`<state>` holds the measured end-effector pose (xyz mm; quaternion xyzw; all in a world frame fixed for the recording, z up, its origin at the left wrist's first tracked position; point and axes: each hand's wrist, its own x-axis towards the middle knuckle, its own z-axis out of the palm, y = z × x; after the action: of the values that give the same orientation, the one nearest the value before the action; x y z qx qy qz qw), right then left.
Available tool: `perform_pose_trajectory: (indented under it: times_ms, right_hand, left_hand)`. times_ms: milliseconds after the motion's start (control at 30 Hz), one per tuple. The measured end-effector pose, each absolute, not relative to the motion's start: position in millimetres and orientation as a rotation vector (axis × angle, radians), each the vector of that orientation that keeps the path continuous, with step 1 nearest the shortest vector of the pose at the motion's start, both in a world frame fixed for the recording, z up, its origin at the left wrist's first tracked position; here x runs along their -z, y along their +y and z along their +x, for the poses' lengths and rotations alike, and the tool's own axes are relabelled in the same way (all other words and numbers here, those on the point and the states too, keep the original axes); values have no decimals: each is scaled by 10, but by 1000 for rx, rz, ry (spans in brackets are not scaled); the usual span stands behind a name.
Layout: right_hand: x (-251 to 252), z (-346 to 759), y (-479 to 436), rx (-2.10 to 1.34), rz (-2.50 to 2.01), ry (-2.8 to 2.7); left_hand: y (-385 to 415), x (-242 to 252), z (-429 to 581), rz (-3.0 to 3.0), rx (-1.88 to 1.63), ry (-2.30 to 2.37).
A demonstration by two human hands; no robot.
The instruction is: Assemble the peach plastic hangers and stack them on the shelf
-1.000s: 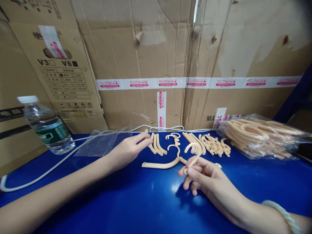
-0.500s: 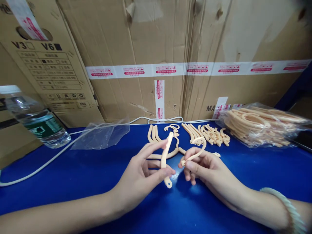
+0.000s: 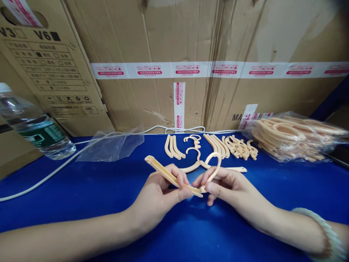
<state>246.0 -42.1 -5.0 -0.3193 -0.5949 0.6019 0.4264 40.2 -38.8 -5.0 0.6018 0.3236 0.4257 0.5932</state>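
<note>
My left hand (image 3: 163, 189) pinches a cream plastic hanger arm (image 3: 163, 172) near its lower end, its hollow side turned up and its free end pointing up to the left. Between the fingertips of my right hand (image 3: 231, 187) is a curved hanger hook (image 3: 216, 165), loop upward. The hook's small base end meets the end of the hanger arm between my two hands; whether they are joined I cannot tell. Behind them on the blue table lies an assembled hanger (image 3: 192, 167), partly covered by my hands.
Loose hanger arms (image 3: 174, 147) and hooks (image 3: 194, 140) lie farther back, with more arms (image 3: 216, 145) and hooks (image 3: 238, 147) to the right. A clear bag of hanger parts (image 3: 294, 136), an empty plastic bag (image 3: 111, 145), a water bottle (image 3: 40, 127) and a white cable (image 3: 49, 174) surround them.
My left hand has turned the hanger arm from nearly upright to slanting left, hollow side showing. The two hands have come together, so the hook's base now meets the arm's end.
</note>
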Motion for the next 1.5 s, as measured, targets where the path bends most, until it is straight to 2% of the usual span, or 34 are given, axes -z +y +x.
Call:
perform_pose_trajectory:
  times_ms: [433, 1500]
  right_hand:
    - [44, 2452, -419, -1612, -854, -1464]
    - [26, 2450, -437, -1612, -842, -1477]
  left_hand:
    - [-427, 84, 400, 1501, -1050, 849]
    - [-505, 41, 391, 1780, -1148, 819]
